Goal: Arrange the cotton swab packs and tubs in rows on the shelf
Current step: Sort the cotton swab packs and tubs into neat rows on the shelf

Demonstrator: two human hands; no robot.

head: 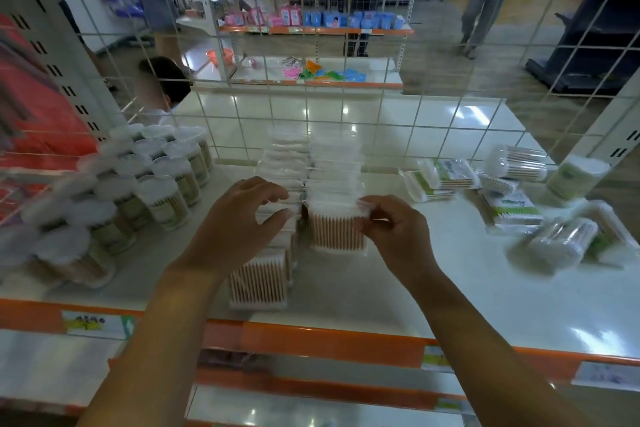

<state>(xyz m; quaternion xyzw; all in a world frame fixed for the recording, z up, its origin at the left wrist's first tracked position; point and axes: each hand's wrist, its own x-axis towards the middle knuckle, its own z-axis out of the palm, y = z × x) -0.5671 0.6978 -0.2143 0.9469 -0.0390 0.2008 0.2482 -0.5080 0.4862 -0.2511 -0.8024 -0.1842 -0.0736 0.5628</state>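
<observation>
Right now my right hand (393, 230) pinches the top edge of the front swab pack (337, 230) in the right row, mid-shelf (450, 288); left hand (242, 215) hovers loosely curled over the left row (277, 191), holding nothing. Risk: a tug topples the upright packs like dominoes.

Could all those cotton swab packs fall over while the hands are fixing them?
Maybe. The right hand pinches the top corner of the front pack in the right row; a tug could tip the upright packs behind it. The left hand hovers over the left row, so a bump might knock it. The loose tubs lying on their sides might roll.
</observation>
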